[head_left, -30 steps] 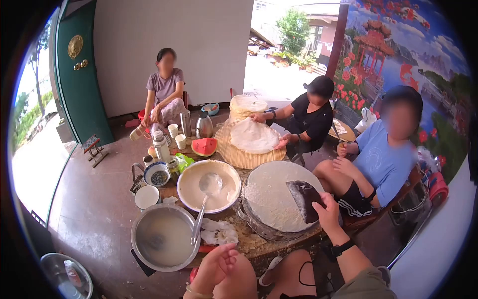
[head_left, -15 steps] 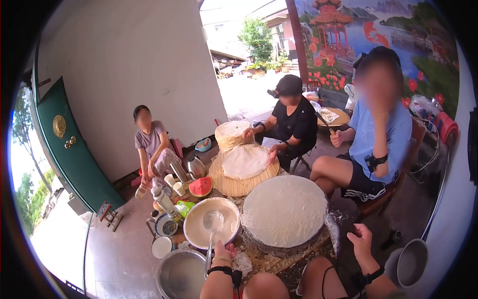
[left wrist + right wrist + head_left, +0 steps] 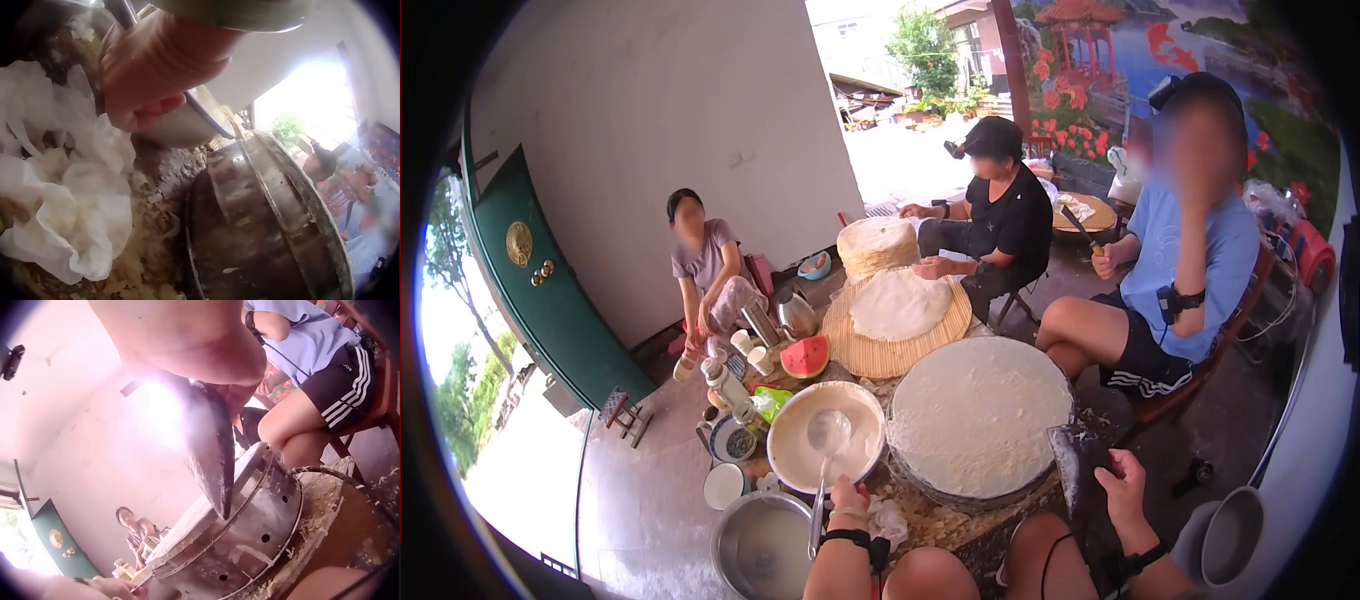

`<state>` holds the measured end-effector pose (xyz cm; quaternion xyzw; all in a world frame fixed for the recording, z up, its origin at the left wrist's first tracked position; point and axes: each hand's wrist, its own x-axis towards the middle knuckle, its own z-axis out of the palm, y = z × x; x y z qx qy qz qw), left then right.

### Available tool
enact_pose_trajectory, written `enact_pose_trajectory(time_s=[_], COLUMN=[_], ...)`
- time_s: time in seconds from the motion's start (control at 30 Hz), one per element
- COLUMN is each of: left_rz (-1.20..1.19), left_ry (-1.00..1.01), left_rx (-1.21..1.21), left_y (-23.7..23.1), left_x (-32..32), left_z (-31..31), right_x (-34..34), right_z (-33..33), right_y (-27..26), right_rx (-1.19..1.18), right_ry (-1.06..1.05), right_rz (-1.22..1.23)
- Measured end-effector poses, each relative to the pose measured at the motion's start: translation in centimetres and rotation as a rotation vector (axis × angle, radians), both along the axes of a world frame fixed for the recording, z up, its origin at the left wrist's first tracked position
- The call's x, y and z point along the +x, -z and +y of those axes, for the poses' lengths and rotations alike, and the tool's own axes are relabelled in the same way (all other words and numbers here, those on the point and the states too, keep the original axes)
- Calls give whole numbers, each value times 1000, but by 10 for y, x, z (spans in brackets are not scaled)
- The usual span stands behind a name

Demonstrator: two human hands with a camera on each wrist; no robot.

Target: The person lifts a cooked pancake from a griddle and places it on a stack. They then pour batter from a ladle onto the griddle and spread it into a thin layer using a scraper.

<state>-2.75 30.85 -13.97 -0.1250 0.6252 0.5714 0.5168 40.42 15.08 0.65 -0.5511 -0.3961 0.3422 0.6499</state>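
Observation:
In the head view my left hand point(image 3: 848, 496) grips the long handle of a metal ladle point(image 3: 828, 432), whose round bowl lies in a wide basin of pale batter point(image 3: 780, 465). Its curled fingers also show around the handle in the left wrist view. My right hand point(image 3: 1124, 490) holds a dark, curved scraper point(image 3: 1084, 462) smeared with pale batter, just off the right edge of the round griddle point(image 3: 980, 420). A thin pale layer covers the griddle top. In the right wrist view the scraper point(image 3: 212, 450) points downward, overlapping the griddle's rim.
A steel pot of cloudy liquid point(image 3: 765, 545) stands left of my knees. Crumpled white paper point(image 3: 75, 181) lies by my left hand. Beyond are a watermelon piece point(image 3: 805, 356), a flatbread point(image 3: 900, 304) on a slatted mat and stacked flatbreads point(image 3: 876, 247). Three people sit around.
My left hand has gone from above my lap to the ladle handle. The scraper in my right hand has come off the griddle top to its right side. The head view has shifted.

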Motion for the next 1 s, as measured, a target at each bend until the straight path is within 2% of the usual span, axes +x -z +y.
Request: enact_pose_trajectory(time_s=[0.33, 0.53, 0.6, 0.63, 0.73, 0.8, 0.87, 0.93, 1.0], left_rz=[5, -33, -222, -315, -347, -178, -179, -63, -8], left_ry=[-51, 180, 288, 351, 568, 669, 735, 820, 984], left_rx=[47, 43, 35, 30, 44, 144, 387, 579, 724], left_y=[-4, -12, -18, -25, -63, -115, -139, -188, -202], left_x=[19, 15, 9, 5, -4, 0, -12, -3, -6], left_z=[-13, -24, -32, -33, -52, -83, -116, -157, -195], right_x=[-16, -24, -17, -8, 19, 38, 64, 84, 104], right_z=[9, 3, 2, 4, -8, -19, -32, -45, -58], right_y=[3, -9, -17, -16, -38, -62, -76, -89, -89], right_rx=[-11, -1, 23, 46, 85, 97, 97, 87, 81], right_ry=[-42, -12, 2, 9, 6, 18, 23, 39, -11], right_rz=[-14, 106, 204, 271, 486, 582, 631, 680, 727])
